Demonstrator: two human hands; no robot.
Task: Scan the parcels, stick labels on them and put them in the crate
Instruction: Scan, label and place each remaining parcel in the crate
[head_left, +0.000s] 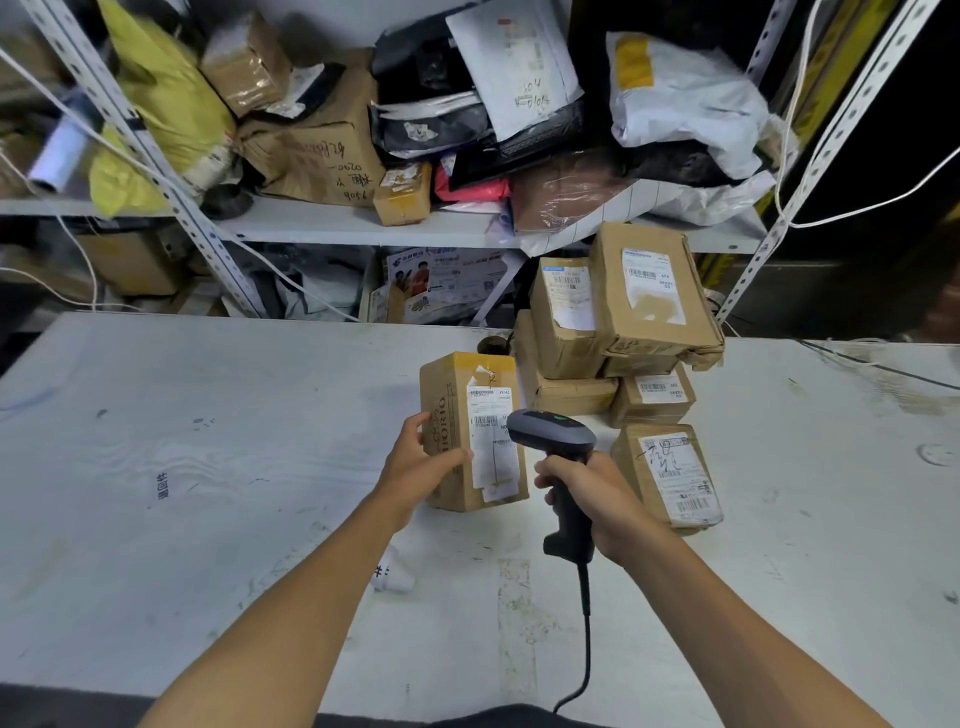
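Head view: left hand (421, 457) grips upright parcel (467, 431) on counter (208, 467); right hand (592, 499) clamped round scanner (556, 441) aimed at its label (491, 431).

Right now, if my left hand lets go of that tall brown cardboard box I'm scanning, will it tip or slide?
The tall brown cardboard box looks stiff, so it should hold its shape. It stands on a narrow end, so a push near the top could probably tip it. The white table looks smooth; a low push may slide it.
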